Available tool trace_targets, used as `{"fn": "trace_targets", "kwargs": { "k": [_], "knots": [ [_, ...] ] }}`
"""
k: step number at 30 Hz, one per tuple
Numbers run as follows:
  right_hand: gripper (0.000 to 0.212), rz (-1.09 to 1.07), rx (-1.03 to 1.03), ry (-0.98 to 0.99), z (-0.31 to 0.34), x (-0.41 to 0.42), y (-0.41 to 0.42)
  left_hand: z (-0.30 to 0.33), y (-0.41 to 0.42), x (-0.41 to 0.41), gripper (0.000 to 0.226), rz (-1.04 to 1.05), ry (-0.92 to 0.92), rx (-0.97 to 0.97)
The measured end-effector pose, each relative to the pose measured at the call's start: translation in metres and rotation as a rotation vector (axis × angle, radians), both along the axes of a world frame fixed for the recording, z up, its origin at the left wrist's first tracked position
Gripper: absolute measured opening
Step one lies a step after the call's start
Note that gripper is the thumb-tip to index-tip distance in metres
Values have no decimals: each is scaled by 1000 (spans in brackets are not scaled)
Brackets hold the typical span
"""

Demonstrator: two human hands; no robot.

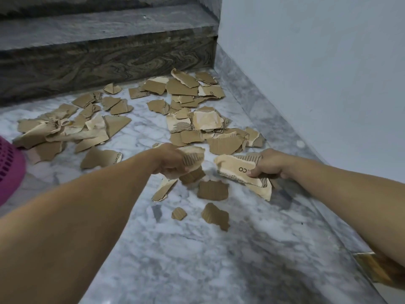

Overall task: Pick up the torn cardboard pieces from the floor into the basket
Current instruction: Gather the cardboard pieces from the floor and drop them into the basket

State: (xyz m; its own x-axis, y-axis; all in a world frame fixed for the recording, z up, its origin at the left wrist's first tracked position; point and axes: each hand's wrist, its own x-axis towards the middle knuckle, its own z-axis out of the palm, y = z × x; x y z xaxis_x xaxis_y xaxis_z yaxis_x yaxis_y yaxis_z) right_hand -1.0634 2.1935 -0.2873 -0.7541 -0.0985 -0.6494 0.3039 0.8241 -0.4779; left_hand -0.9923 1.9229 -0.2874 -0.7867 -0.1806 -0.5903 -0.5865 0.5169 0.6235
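Cardboard pieces [223,144], brown and ragged-edged with corrugated ribs and pale peeled patches, lie scattered over the marble floor [197,260] below a step [105,60]. The left hand [169,160] is closed around a wad of scraps, and the right hand [268,164] pinches a pale printed piece. A pink basket [8,167] shows at the left edge.
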Motion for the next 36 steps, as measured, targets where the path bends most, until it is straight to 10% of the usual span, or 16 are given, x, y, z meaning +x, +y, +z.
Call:
{"fn": "trace_targets", "kwargs": {
  "k": [13, 30, 36],
  "knots": [
    [68, 469, 155, 234, -35, 72, -81, -33, -19, 72, 12, 23, 52, -312],
    [50, 657, 84, 1, -9, 81, -49, -62, -3, 81, 58, 37, 187, -402],
    [54, 902, 208, 206, -33, 114, -51, -59, -1, 77, 43, 16, 146, -417]
  ]
}}
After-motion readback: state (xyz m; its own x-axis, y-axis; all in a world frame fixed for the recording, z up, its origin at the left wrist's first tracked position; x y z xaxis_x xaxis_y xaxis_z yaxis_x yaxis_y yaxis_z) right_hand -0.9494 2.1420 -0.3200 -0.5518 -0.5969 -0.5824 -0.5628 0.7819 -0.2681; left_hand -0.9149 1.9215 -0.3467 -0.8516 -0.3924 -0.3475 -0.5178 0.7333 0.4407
